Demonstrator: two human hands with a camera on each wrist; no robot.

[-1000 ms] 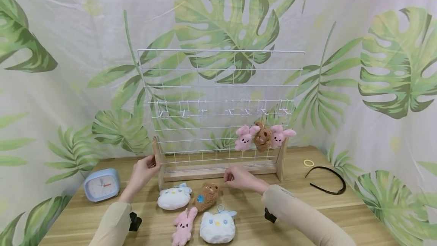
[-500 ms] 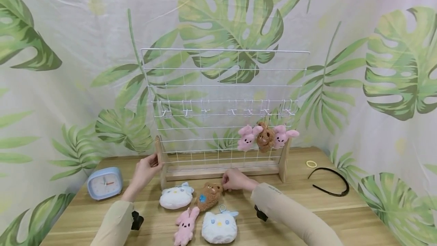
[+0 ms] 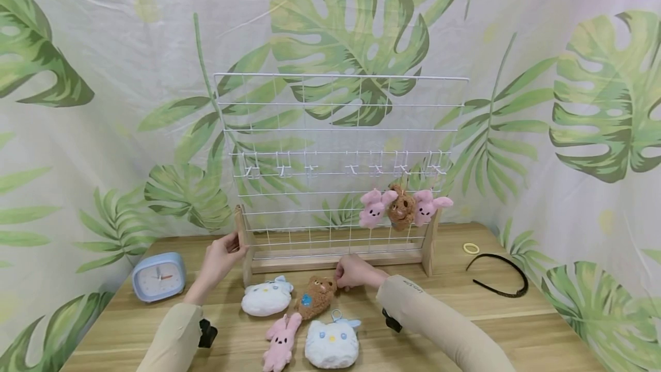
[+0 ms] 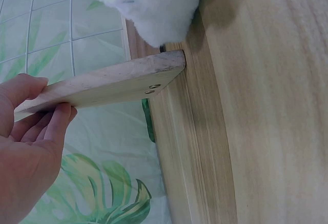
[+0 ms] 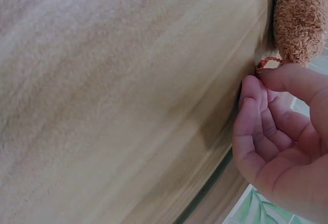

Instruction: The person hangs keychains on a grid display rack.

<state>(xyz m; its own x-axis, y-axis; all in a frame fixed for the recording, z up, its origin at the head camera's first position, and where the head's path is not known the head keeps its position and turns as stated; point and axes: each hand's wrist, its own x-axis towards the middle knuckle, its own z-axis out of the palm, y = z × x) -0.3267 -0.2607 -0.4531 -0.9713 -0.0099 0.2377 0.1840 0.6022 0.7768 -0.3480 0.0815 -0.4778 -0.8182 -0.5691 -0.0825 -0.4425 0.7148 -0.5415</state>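
My left hand [image 3: 222, 257] grips the left wooden upright [image 4: 118, 78] of a white wire grid rack [image 3: 330, 130], thumb on one face and fingers on the other. With thumb and fingertips, my right hand [image 5: 282, 126] pinches the small reddish loop [image 5: 270, 61] at the head of a brown plush bear [image 3: 316, 297]. The bear lies on the table, a blue patch on its belly. Around it lie a white plush [image 3: 266, 297] with a blue bow, a pink plush rabbit [image 3: 282, 341] and a white plush cat [image 3: 331, 344] with a blue ring.
Several hooks [image 3: 351, 170] line the rack. A pink rabbit [image 3: 374, 209], a brown bear [image 3: 401, 209] and another pink rabbit [image 3: 424, 208] hang at its right. A blue clock [image 3: 158, 277] stands left; a yellow ring [image 3: 471, 248] and black headband [image 3: 524, 280] lie right.
My right hand has moved slightly left to the head end of the lying brown bear and touches its loop. The left hand stays on the upright. The head view has shifted a little.
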